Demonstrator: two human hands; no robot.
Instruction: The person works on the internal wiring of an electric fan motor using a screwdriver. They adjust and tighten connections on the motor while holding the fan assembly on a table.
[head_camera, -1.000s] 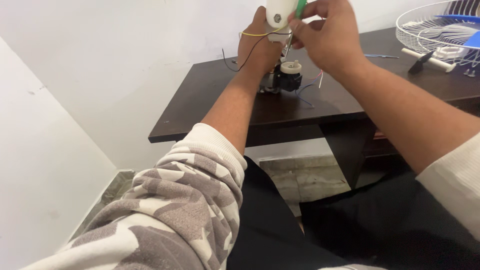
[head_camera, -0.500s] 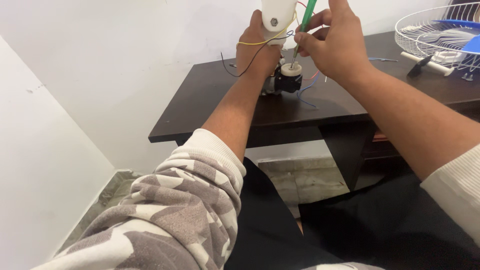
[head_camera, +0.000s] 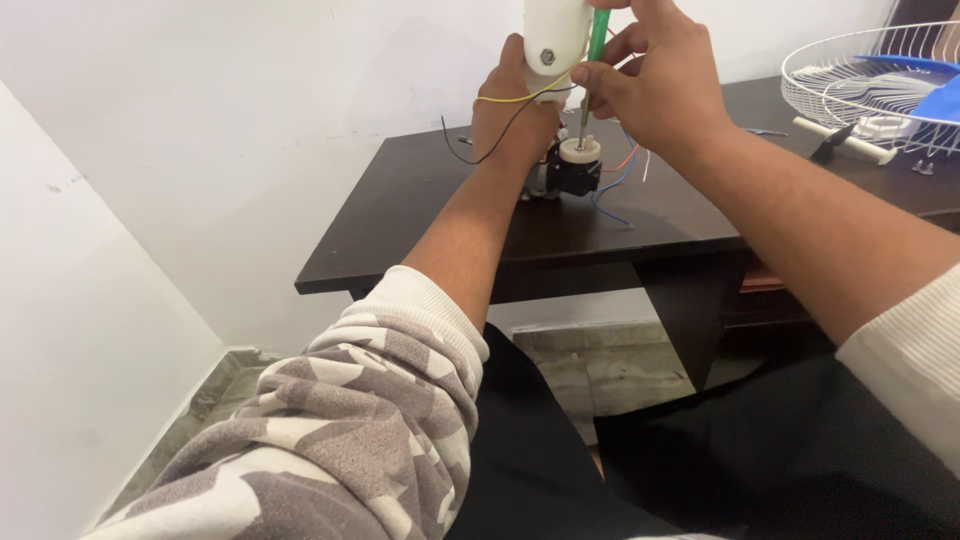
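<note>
My left hand (head_camera: 512, 110) grips a white plastic housing (head_camera: 553, 38) and holds it upright over a small black motor (head_camera: 572, 172) on the dark wooden table (head_camera: 420, 215). Yellow, black, red and blue wires (head_camera: 610, 185) trail from the motor and housing. My right hand (head_camera: 655, 85) is closed on a green-handled screwdriver (head_camera: 596, 35); its metal tip points down onto the white round cap on top of the motor.
A white wire fan guard (head_camera: 860, 70) with a blue fan blade (head_camera: 935, 95) lies at the table's right end, beside a white rod and loose screws (head_camera: 922, 166). A white wall stands behind and to the left. Tiled floor shows under the table.
The view has shifted slightly. My right hand has brought the screwdriver more upright, its tip down onto the motor's white cap. My left hand still holds the housing.
</note>
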